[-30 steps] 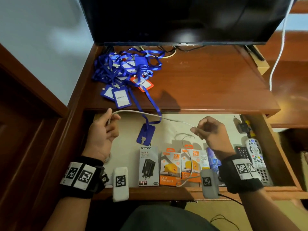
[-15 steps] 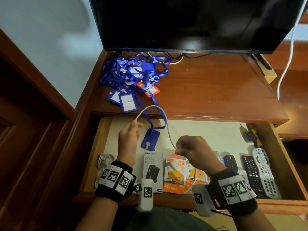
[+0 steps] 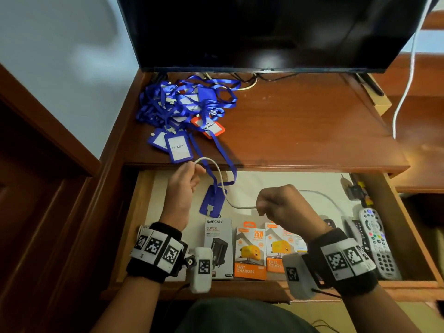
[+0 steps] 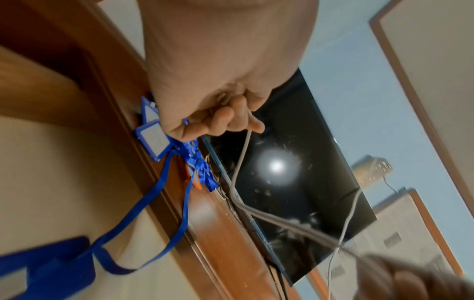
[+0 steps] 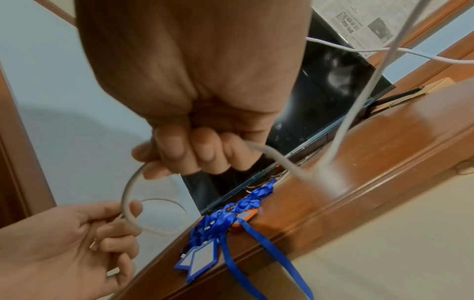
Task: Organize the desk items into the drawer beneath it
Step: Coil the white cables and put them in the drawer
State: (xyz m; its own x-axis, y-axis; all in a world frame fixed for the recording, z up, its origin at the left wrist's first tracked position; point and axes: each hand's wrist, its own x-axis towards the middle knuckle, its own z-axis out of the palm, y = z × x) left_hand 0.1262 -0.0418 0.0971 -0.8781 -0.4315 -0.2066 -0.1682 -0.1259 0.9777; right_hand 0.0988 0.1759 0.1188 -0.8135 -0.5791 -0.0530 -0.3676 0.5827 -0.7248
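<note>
Two hands share one thin white charging cable [image 3: 224,188] above the open wooden drawer [image 3: 406,227]: left hand [image 3: 181,188] pinches its looped end at ten o'clock, right hand [image 3: 286,207] grips the slack at three, cable running left-to-right between them.

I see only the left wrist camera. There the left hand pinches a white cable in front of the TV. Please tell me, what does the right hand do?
Observer: The right hand grips the same cable in a fist, above the open drawer.
Operator: What lies in the drawer?
Observer: Three charger boxes stand in a row at the front, and remotes lie at the right.
Operator: Is the cable coiled?
Observer: Partly. The right wrist view shows one loop beside the left hand.
</note>
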